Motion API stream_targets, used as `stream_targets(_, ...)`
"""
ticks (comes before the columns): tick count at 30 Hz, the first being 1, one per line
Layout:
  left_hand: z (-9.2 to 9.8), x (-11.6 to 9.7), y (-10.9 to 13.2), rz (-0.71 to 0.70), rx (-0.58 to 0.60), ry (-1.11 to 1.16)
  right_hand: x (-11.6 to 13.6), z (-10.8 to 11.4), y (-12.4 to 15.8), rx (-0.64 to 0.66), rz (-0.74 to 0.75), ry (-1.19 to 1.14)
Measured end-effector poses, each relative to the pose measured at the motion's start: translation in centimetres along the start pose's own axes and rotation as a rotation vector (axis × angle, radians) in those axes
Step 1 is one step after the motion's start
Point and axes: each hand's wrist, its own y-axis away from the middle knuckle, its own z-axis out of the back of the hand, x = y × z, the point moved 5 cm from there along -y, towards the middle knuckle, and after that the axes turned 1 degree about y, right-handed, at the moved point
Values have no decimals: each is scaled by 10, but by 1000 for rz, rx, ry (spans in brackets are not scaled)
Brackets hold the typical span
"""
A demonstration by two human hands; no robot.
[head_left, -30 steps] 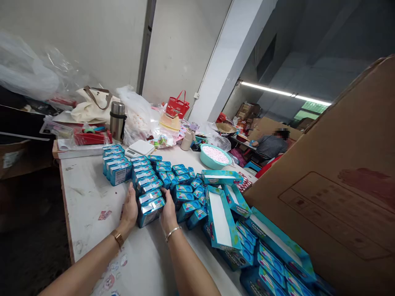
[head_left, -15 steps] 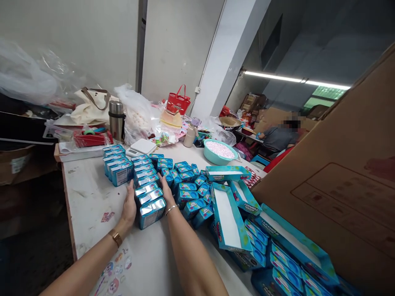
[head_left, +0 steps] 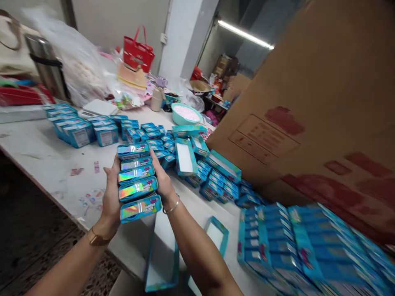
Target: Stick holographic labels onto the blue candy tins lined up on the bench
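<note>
A row of several small blue candy boxes (head_left: 138,189) with shiny tops is pressed between my two hands, lifted above the table. My left hand (head_left: 111,193) grips the row's left side, and my right hand (head_left: 163,181) holds the right side. Below my right forearm lies an open blue tray (head_left: 163,259) with a white inside. A second open tray (head_left: 218,232), partly hidden by that arm, is farther right. More loose blue boxes (head_left: 80,133) stand in rows at the far left of the table, and others cluster beyond my hands.
Filled blue trays (head_left: 277,242) line the right side. A large cardboard carton (head_left: 271,123) rises behind them. Toward the back are a turquoise basin (head_left: 187,114) of small pale pieces, a white scale (head_left: 99,107), a steel flask (head_left: 47,68) and a red bag (head_left: 138,53).
The row of candy boxes between my hands has come up off the table and toward me. My view has turned right and down, bringing the near trays and filled trays into sight.
</note>
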Motion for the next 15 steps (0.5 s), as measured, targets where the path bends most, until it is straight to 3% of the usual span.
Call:
stream_targets(3,-35,24,64,164,60,52,41,33,75,-136,12,-17)
stream_targets(7,-45,60,124,318,146,66,46,62,157,-315,0,-127)
stream_targets(11,-27,85,141,430,124,25,12,71,186,-379,-19,-221)
stream_targets(15,-6,97,125,491,104,44,-24,73,180,-443,-40,-108)
